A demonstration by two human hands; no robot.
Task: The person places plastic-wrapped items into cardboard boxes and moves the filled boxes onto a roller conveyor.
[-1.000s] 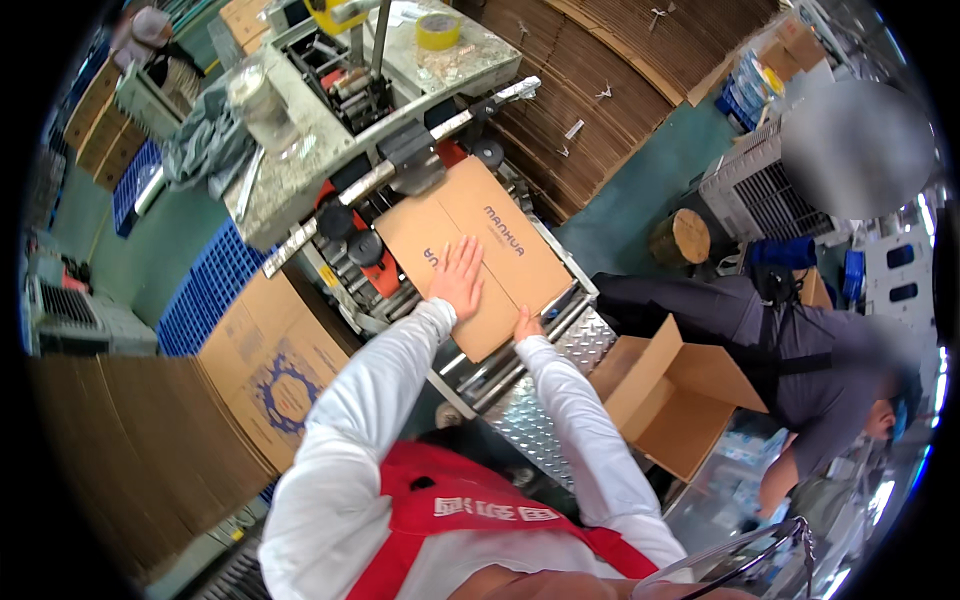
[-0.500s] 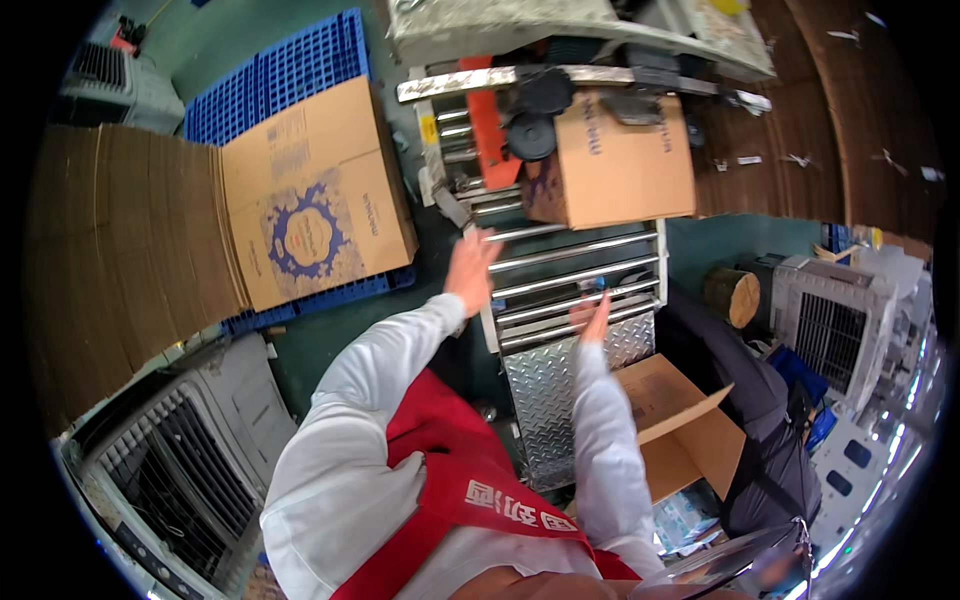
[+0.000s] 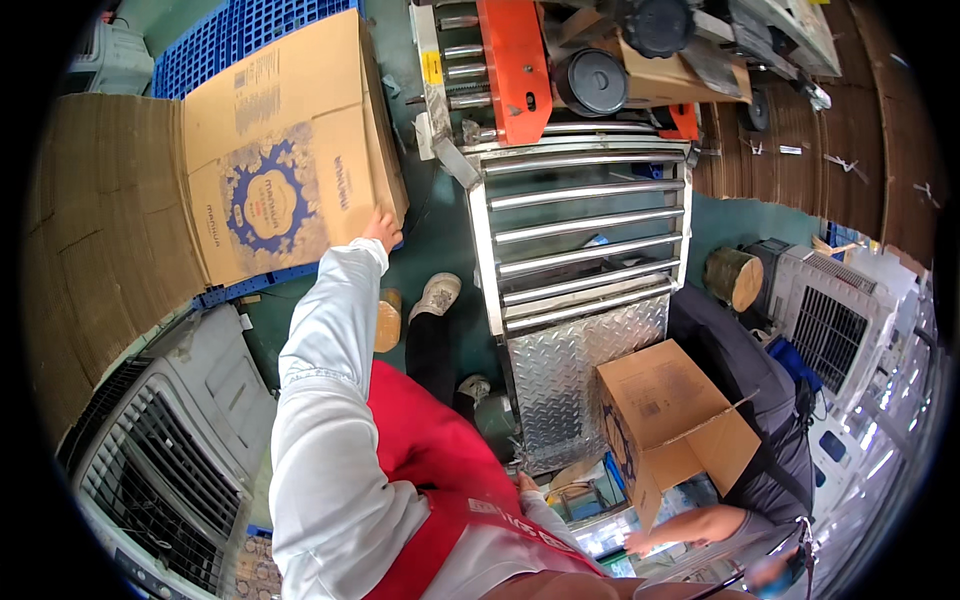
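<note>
A stack of flattened cardboard cartons [image 3: 270, 150] with a blue printed emblem lies on the left. My left hand [image 3: 382, 228] is at the stack's near right corner, fingers bent round the cardboard edge. Low in the picture, my right hand [image 3: 527, 483] shows only in part beside my red apron, near the end of the diamond-plate ramp [image 3: 585, 375]; its fingers are mostly hidden. Right of my left hand runs the metal roller conveyor [image 3: 590, 225], with bare rollers on its near part. Beyond it, a carton [image 3: 680, 82] sits partly hidden under the machine's black knobs and orange plate.
An open carton [image 3: 665, 400] stands at the lower right, with another person's hand [image 3: 680, 528] close to it. A blue pallet [image 3: 225, 45] is under the cardboard. Grey air coolers stand at left [image 3: 170, 450] and right [image 3: 830, 310]. A wooden log [image 3: 733, 278] is right of the conveyor.
My left hand has gone from the conveyor's side to the cardboard stack. My right hand has drawn back from the rollers. The carton now sits farther into the machine; another person's hand has appeared.
</note>
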